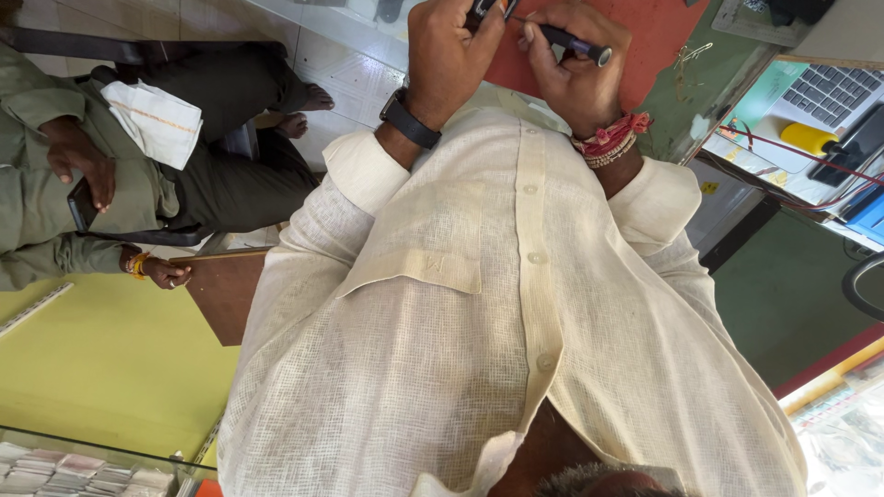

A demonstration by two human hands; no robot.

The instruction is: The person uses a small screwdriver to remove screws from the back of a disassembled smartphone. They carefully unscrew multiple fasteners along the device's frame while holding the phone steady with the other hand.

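Two hands: both work at the top centre of the frame, above a cream button shirt (516, 304).
Left hand (451, 51): clenched around a small dark object (486, 9) cut off by the top edge; a black wristband (410, 120) sits on the wrist.
Right hand (575, 69): grasps a dark screwdriver (573, 42), its thin tip at the dark object; red thread bands (610, 140) circle the wrist.
Under the hands: red mat (658, 46).
Upper left: a seated person (120, 156) in olive clothes.
Upper right: laptop (824, 92).
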